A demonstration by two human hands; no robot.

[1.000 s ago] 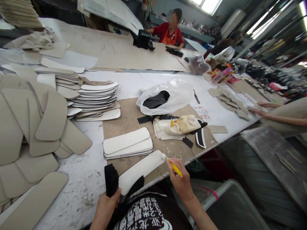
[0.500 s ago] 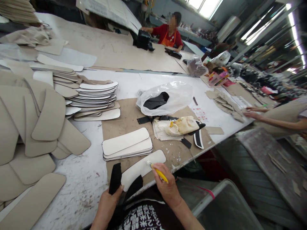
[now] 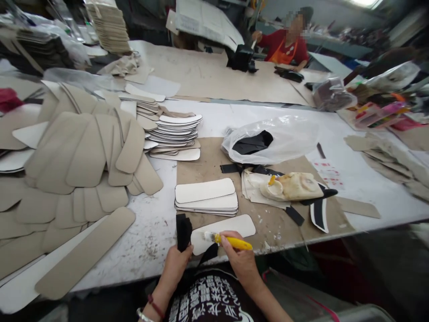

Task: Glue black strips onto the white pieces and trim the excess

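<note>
1. Gripping a slim brush with a yellow handle (image 3: 239,243) in the right hand (image 3: 239,258), fingers closed round the handle; touching, with the pale bristles, the upper face of a long white panel with rounded corners and a dark edge (image 3: 236,228), toward its left end.
2. Closed, with the left hand (image 3: 176,263), on a bunch of matt black strips (image 3: 183,232), held upright just beside the panel's left end; touching that end with the thumb. Cannot tell whether pinching the panel too.
3. Lying near the near edge of a white-topped desk (image 3: 139,243), on a flat brown sheet (image 3: 209,169): the panel, slanted with its right end farther away. Jutting from its near side, between the hands: a pointed black piece (image 3: 209,254).
4. Just beyond the panel, on the same sheet: a low stack of similar white panels (image 3: 205,190), the top one slightly askew.
5. Farther right: a stained cream plastic container (image 3: 301,185) lying on pale sheets; beyond it, a translucent white plastic bag (image 3: 291,138), with black flat pieces (image 3: 253,143) showing at its left opening.
6. At left, spread in overlapping layers: a large heap of beige rounded panels (image 3: 85,150).
7. At the far right, across the desk: a person in a red top and orange apron (image 3: 283,51).
</note>
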